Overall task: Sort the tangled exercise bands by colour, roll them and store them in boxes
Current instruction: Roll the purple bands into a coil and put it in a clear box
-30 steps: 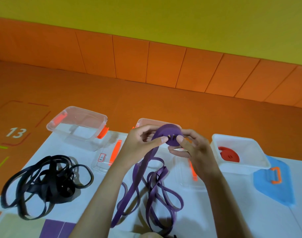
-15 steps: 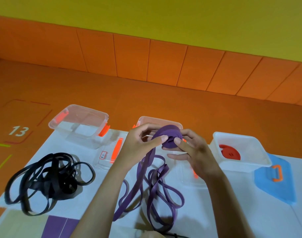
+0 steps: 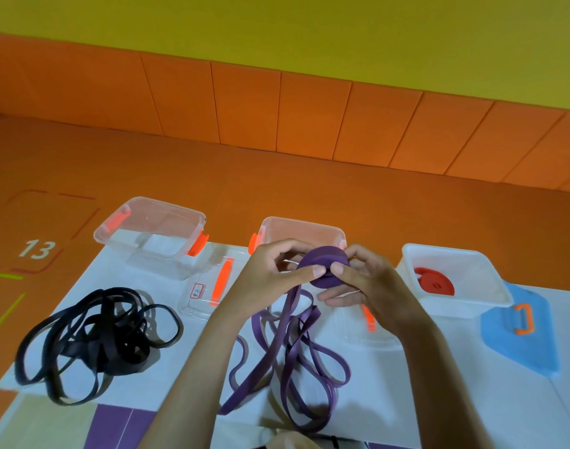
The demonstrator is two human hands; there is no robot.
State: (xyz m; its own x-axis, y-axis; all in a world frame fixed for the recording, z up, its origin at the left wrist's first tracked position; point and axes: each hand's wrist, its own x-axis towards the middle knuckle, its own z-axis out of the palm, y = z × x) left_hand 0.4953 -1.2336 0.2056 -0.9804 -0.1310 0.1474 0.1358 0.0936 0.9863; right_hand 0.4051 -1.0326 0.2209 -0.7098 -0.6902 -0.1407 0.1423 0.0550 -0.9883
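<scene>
Both hands hold a partly rolled purple band (image 3: 322,265) in front of the middle clear box (image 3: 304,226). My left hand (image 3: 277,275) pinches the roll from the left, my right hand (image 3: 367,283) from the right. The unrolled purple loops (image 3: 296,358) hang down and lie on the white sheet. A tangle of black bands (image 3: 92,338) lies at the left. A rolled red band (image 3: 434,281) sits inside the white box (image 3: 491,296) at the right. An empty clear box (image 3: 154,234) with orange clips stands at the back left.
Two clear lids with orange clips (image 3: 212,286) (image 3: 371,328) lie flat on the sheet between the boxes. A blue lid with an orange handle (image 3: 520,335) lies at the right. The orange floor and wall padding lie beyond the sheet's far edge.
The purple roll has turned a little between my fingers and taken up slightly more band. The view has shifted slightly; the other objects have not moved.
</scene>
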